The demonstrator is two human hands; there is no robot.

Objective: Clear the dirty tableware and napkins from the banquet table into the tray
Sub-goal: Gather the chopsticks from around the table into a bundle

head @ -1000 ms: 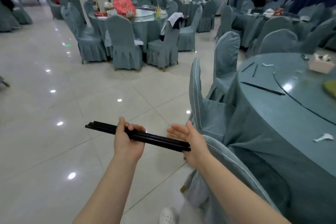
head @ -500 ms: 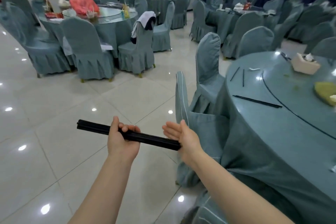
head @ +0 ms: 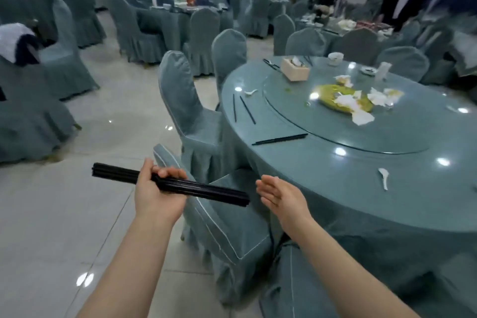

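My left hand (head: 157, 195) grips a bundle of black chopsticks (head: 206, 188) held level over the floor, beside the round banquet table (head: 335, 188). My right hand (head: 281, 197) is flat with straight fingers, a short gap from the bundle's right end. On the table lie a pair of black chopsticks (head: 280, 139), two single chopsticks (head: 247, 110), a white spoon (head: 383, 177), another white spoon (head: 251, 91), crumpled napkins (head: 361, 111) on a yellow-green plate (head: 338, 97), a tissue box (head: 294, 69) and a small bowl (head: 335, 58). No tray is in view.
Two covered chairs (head: 191, 111) stand between me and the table, one (head: 227, 230) right under my hands. Other covered tables and chairs fill the hall. Three people stand or sit at the far tables. Tiled floor (head: 77, 201) lies to my left.
The view has swung right, bringing the table top into sight. My right hand has come off the end of the chopstick bundle and now sits a short gap away.
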